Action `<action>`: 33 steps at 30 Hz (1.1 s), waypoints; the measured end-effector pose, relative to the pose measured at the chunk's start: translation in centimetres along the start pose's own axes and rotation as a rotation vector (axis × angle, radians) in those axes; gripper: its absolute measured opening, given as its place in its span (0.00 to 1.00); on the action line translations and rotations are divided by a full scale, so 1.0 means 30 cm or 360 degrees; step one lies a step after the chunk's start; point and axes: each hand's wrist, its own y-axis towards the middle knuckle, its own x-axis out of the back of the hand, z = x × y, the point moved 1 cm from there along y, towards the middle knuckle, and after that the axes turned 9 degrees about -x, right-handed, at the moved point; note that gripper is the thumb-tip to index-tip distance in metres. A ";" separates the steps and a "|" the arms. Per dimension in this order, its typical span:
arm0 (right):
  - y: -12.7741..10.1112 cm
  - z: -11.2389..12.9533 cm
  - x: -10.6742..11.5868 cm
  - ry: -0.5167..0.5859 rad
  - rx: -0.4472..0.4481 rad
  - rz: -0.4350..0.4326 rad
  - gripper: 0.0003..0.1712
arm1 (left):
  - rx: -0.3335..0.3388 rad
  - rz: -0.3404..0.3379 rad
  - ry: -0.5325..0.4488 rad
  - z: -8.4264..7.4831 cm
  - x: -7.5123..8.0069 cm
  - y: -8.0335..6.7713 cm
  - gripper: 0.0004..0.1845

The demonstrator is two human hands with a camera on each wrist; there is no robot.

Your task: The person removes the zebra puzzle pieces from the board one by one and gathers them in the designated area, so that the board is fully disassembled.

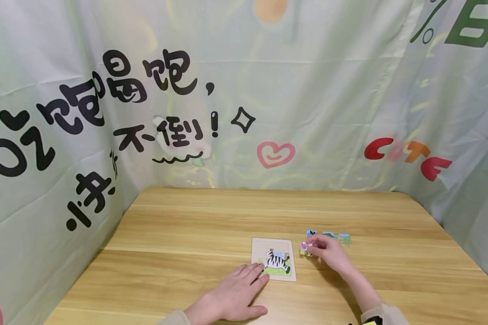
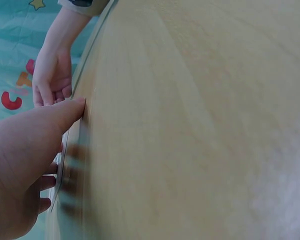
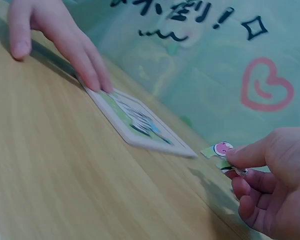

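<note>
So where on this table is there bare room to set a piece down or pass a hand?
Bare wood runs across the far half of the table and the whole stretch left of the puzzle board. It is crowded to the board's right: the right hand pinches a puzzle piece among the loose pieces. The left hand rests flat on the board's near-left corner.

left hand (image 1: 232, 298) flat, fingers straight (palm down), right hand (image 1: 328, 251) fingertips pinched
</note>
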 end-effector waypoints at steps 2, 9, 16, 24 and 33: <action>-0.002 -0.009 0.021 -0.0032 -0.0001 -0.0027 0.10 | -0.0001 -0.0002 -0.0001 0.000 -0.001 0.000 0.39; 0.003 -0.028 0.059 -0.0205 -0.0002 -0.0086 0.10 | -0.0008 -0.0018 0.0018 0.001 -0.008 -0.001 0.39; 0.023 -0.039 0.061 -0.0358 -0.0021 -0.0150 0.08 | -0.0010 -0.0028 0.0028 0.000 -0.009 -0.004 0.39; 0.031 -0.033 0.051 -0.0578 0.0035 -0.0191 0.07 | 0.0003 -0.0014 -0.0008 -0.002 -0.004 -0.001 0.39; 0.030 -0.028 0.049 -0.0628 0.0052 -0.0214 0.06 | 0.0007 -0.0001 -0.0001 0.000 -0.003 0.001 0.39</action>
